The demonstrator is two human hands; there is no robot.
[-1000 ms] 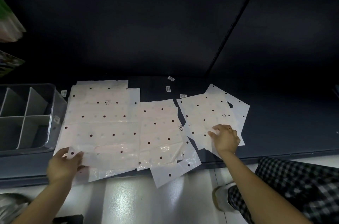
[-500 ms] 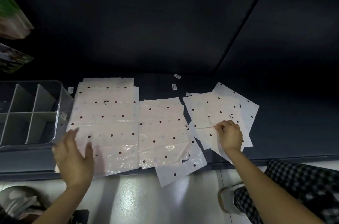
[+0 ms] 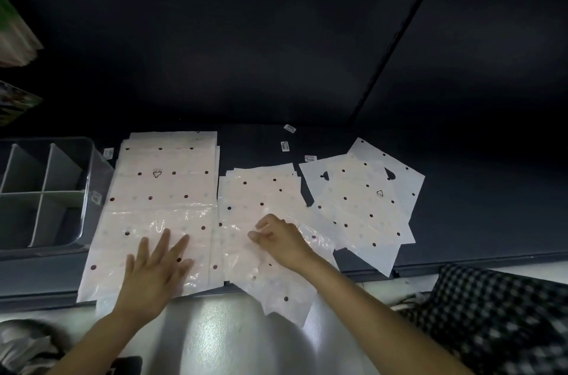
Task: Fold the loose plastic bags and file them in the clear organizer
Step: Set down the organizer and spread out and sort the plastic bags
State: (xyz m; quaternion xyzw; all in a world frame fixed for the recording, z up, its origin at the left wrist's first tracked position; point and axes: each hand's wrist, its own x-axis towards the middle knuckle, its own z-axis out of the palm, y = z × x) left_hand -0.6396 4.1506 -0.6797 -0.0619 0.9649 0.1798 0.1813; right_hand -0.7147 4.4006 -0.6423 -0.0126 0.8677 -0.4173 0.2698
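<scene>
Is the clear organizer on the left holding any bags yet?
Empty as far as shown: the clear organizer's visible compartments show only white dividers, no bags; its left side is cut off.

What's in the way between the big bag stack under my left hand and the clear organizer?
Nothing visible. The big bag stack lies right beside the clear organizer, whose open compartments look empty. The left hand rests flat on it.
</scene>
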